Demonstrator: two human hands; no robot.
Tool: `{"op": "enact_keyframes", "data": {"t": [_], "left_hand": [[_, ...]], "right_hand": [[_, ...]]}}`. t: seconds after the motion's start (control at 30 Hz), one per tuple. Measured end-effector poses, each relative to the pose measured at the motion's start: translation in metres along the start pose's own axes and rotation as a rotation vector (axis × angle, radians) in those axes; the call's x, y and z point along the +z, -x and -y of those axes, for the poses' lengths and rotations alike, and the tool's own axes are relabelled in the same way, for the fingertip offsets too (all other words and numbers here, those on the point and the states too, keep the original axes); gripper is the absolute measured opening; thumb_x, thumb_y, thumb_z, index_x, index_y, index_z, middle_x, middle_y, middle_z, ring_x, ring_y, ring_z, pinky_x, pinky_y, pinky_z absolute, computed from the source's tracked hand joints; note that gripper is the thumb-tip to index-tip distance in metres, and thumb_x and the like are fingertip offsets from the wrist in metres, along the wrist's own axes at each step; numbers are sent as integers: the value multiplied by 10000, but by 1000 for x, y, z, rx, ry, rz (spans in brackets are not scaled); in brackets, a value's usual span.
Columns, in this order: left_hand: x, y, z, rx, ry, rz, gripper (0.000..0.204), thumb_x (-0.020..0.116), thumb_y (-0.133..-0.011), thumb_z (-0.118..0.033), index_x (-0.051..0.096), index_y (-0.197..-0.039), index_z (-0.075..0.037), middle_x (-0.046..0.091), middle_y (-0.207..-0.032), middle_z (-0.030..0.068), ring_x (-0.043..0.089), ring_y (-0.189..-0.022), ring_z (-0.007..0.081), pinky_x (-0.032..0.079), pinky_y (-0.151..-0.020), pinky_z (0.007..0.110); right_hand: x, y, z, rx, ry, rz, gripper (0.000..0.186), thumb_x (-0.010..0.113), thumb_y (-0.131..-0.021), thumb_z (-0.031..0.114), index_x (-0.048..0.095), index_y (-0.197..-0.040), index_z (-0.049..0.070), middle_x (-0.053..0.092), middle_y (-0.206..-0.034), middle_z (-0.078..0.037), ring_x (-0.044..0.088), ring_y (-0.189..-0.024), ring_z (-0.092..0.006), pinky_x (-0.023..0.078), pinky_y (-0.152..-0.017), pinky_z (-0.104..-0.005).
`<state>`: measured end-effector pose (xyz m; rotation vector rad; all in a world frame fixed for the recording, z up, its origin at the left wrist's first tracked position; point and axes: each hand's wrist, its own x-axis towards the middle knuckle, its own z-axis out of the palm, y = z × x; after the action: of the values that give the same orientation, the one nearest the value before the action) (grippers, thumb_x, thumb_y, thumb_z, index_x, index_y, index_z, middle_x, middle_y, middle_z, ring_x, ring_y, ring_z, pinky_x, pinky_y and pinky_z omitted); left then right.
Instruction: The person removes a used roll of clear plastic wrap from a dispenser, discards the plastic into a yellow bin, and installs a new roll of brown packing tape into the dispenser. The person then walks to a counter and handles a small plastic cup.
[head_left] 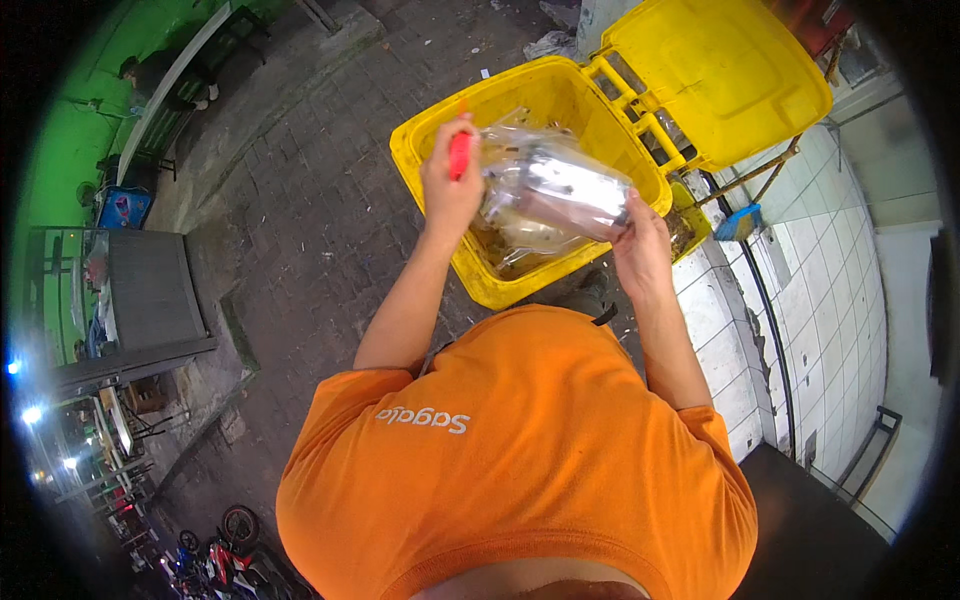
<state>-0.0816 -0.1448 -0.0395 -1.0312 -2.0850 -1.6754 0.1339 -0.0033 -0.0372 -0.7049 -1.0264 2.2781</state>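
An orange shirt [520,440] filled the head view's foreground. Beyond, the right hand [645,245] pinched one end of a blurred clear plastic item [580,190] above the open yellow bin [512,288]; the left hand [452,190] clasped something red [460,157], its hold on the plastic unclear. Firm, steady fingers seemed advisable.

It's a paved street-side spot, by the look of it: dark paving [310,190] stretching left of the left hand [452,187], motorbikes [228,562] parked well back from it, a big yellow bin [500,288] below, white tiling [808,290] right of the right hand [643,245].
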Motion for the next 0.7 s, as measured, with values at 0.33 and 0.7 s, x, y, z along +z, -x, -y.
{"op": "enact_keyframes", "data": {"t": [0.33,0.7], "left_hand": [[-30,-57,121,-243,-519,150,209,594,-964,-212,587,-1170,-182,697,-1057,191,653,-1001,448,522,-801,538],[-20,-105,147,-264,-707,678,504,675,-882,-554,596,-1176,-152,700,-1020,160,674,-1035,375,532,-866,469]], "right_hand": [[-141,-11,103,-378,338,-628,369,598,-1007,323,675,-1048,-35,704,-968,-99,663,-846,-174,522,-784,-298],[-226,72,163,-536,239,-974,469,648,-980,373,676,-1086,-83,695,-1043,-153,670,-922,-231,520,-853,-364]]}}
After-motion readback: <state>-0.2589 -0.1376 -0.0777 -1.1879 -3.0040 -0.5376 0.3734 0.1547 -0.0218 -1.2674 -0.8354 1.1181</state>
